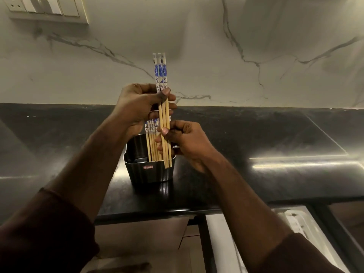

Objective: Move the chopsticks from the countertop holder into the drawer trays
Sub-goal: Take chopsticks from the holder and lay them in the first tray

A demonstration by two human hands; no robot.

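Observation:
A dark metal holder (149,170) stands on the black countertop (256,154). Several wooden chopsticks with blue-and-white tops (152,142) stand inside it. A lifted bundle of three matching chopsticks (162,75) is upright above the holder's right side, tips down near its rim. My left hand (137,107) grips this bundle near its upper half, thumb across the front. My right hand (183,142) pinches the same bundle lower down with thumb and fingers.
A marble wall rises behind the counter, with a switch panel (47,8) at the top left. Below the counter's front edge at the lower right, an open drawer holds a pale tray (307,229). Cabinet fronts lie below the counter.

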